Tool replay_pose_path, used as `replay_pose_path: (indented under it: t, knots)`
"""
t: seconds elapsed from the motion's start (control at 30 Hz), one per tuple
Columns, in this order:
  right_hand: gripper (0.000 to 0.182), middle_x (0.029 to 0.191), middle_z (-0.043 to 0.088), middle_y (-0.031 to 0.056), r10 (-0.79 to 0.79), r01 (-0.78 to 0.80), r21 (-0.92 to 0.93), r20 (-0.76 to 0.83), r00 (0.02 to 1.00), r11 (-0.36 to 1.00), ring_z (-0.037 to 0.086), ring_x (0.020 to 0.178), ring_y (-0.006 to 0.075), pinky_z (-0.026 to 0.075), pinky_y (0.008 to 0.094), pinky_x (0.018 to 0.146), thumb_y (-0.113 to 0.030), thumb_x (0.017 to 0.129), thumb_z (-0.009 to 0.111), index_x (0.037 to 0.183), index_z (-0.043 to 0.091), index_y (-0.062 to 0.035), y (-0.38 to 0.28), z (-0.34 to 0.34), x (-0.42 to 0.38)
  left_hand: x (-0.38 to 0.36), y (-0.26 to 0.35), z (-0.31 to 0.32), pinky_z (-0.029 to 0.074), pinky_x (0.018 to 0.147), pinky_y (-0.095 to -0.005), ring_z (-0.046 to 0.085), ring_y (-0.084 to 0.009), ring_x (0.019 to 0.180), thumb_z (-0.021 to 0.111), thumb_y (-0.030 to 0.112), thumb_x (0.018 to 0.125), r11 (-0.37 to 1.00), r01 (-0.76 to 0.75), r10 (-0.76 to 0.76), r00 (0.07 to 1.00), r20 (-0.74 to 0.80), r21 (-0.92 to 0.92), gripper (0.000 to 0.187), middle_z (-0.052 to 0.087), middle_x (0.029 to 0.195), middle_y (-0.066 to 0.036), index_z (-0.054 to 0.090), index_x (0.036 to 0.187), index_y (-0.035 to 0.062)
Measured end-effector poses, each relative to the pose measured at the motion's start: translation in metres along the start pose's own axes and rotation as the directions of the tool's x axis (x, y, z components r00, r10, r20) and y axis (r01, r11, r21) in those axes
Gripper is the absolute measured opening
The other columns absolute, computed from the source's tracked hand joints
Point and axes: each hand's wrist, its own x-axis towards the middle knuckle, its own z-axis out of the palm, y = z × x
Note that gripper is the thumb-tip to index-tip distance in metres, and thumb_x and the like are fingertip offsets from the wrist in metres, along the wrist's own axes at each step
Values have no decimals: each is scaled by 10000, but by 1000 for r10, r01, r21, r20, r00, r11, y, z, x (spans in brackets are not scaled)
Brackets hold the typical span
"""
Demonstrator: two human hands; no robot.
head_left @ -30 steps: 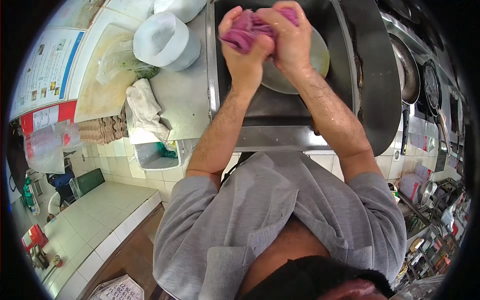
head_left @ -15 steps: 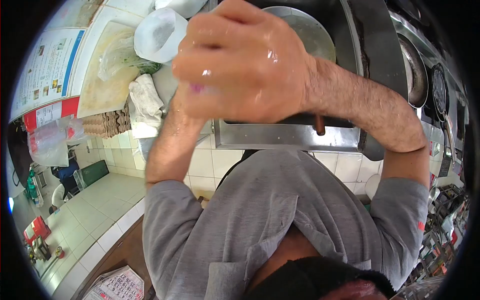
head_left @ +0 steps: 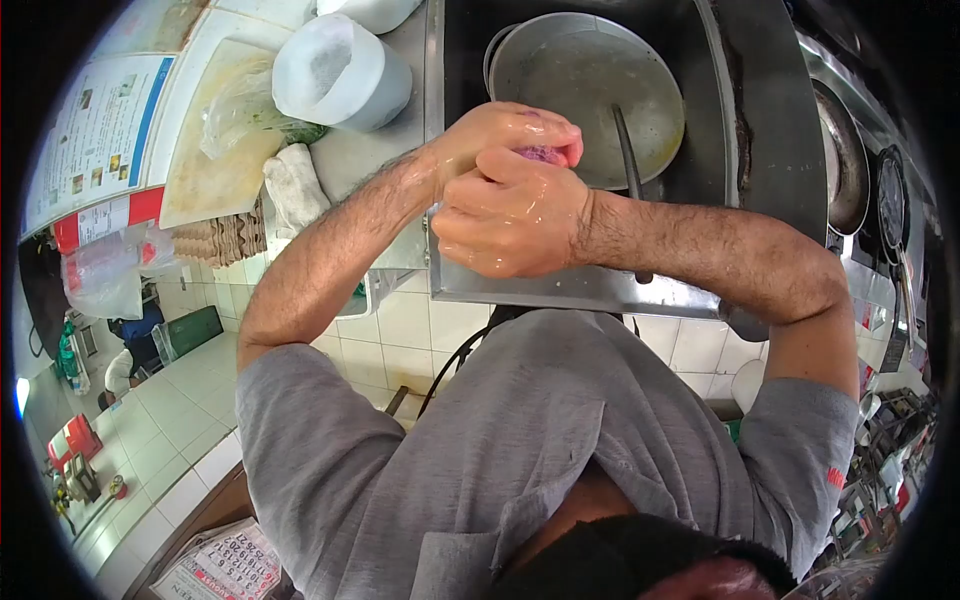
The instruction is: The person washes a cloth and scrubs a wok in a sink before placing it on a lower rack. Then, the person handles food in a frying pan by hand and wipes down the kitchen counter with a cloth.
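Observation:
My left hand (head_left: 495, 132) is curled around a small purple, rough-looking thing (head_left: 543, 155), perhaps a scrubber. Only part of it shows between the fingers. My right hand (head_left: 515, 215) is closed and pressed against the left one; what its fingers hold is hidden. Both hands are wet and shiny, held above the near left part of a metal sink (head_left: 560, 289). Just beyond them in the sink is a large round metal pan (head_left: 655, 85) with cloudy liquid. A dark long handle (head_left: 626, 150) slants out of it and passes under my right forearm.
Left of the sink, a white plastic tub (head_left: 385, 90) stands on the counter near a folded white cloth (head_left: 293, 185) and a cutting board (head_left: 185, 185). Egg trays (head_left: 225, 237) are stacked below. More pans (head_left: 845, 160) sit at the right.
Both hands have lowered from close to the camera toward the sink. The left hand, hidden behind the right before, now shows along with the purple thing. The pan is uncovered to view.

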Motion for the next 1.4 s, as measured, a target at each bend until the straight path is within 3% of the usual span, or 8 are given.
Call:
replay_pose_path:
  t: [0.43, 0.5, 0.63, 0.77, 0.93, 1.13, 1.3, 1.4]
  knots:
    - [66, 724, 598, -31, 23, -80, 78, 566, 824, 994, 534, 604, 160, 405, 309, 601, -161, 596, 602, 661, 615, -163, -11, 47, -46, 62, -47, -5, 424, 619, -240, 497, -76, 640, 509, 183, 799, 955, 41, -92, 982, 163, 292, 194, 570, 678, 9, 637, 763, 41]
    - [49, 704, 600, -33, -108, 188, -67, 614, 782, 980, 541, 608, 163, 399, 312, 595, -176, 608, 594, 647, 625, -171, -18, 41, -43, 69, -56, -6, 391, 578, -239, 480, -72, 627, 518, 172, 781, 934, -85, -3, 969, 248, 346, 179, 552, 646, 12, 607, 694, 43]
    - [113, 744, 563, -32, -118, 209, -190, 405, 907, 959, 523, 774, 190, 394, 353, 700, -266, 621, 588, 578, 629, -169, -18, 15, -47, 55, -34, 14, 389, 594, -204, 484, -79, 640, 503, 167, 834, 935, -116, 72, 987, 143, 336, 172, 538, 691, 3, 599, 789, 32]
    - [160, 860, 531, 13, 443, -394, -282, 134, 887, 875, 491, 882, 221, 397, 361, 766, -239, 607, 657, 745, 615, -170, -50, -41, -53, 41, -34, 32, 428, 676, -227, 526, -103, 737, 467, 211, 902, 960, -274, 266, 957, 117, 53, 216, 564, 793, -29, 597, 877, 40]
    - [602, 1128, 423, 162, 875, -897, 57, -256, 411, 438, 448, 1035, 306, 394, 384, 905, -240, 697, 747, 1219, 462, -142, -126, -101, -69, 24, -23, 78, 429, 891, -360, 520, -197, 1032, 401, 375, 933, 858, -206, 421, 807, 415, -471, 454, 539, 1091, -93, 431, 1199, 9]
    - [293, 805, 567, 33, 587, -734, 670, -640, -496, 110, 503, 728, 68, 426, 250, 621, -278, 818, 643, 905, 520, -27, -230, -133, -125, -5, -57, 213, 344, 991, -402, 355, -242, 1229, 505, 312, 895, 916, -331, 391, 599, 699, -228, 613, 321, 1351, -118, 231, 1357, 19]
    - [375, 774, 554, 10, 374, -473, 806, -586, -719, 355, 503, 690, 86, 396, 234, 546, -359, 750, 698, 899, 528, -59, -310, -173, -144, 11, -107, 303, 448, 867, -385, 404, -241, 1179, 677, 237, 789, 847, -466, 422, 300, 855, -255, 759, 263, 1380, -87, 209, 1364, 76]
    - [446, 803, 570, 52, 336, -360, 865, -474, -814, 349, 579, 656, 116, 479, 260, 464, -350, 742, 706, 968, 477, -42, -360, -187, -189, 43, -146, 364, 463, 823, -331, 517, -186, 1016, 677, 144, 788, 811, -566, 429, 404, 808, -148, 490, 480, 1180, -81, 433, 1193, 14]
